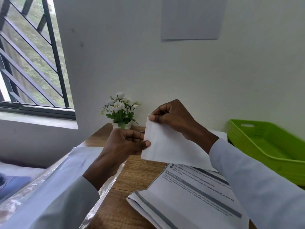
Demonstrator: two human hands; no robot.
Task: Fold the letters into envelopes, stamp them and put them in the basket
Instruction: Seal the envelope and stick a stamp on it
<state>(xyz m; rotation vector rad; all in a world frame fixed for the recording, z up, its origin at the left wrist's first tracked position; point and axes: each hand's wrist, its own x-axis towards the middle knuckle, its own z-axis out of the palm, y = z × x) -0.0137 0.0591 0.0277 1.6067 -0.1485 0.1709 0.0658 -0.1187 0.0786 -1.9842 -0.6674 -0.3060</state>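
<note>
left hand (125,142) pinching, right hand (173,118) pinching, both raised

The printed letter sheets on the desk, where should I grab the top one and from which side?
Take the printed letter sheets at the near-left corner, coming from the left over bare desk. That corner sticks out free; the far end lies under the envelope and the right sleeve.

A potted white flower (120,111) stands near a barred window (31,60).
</note>
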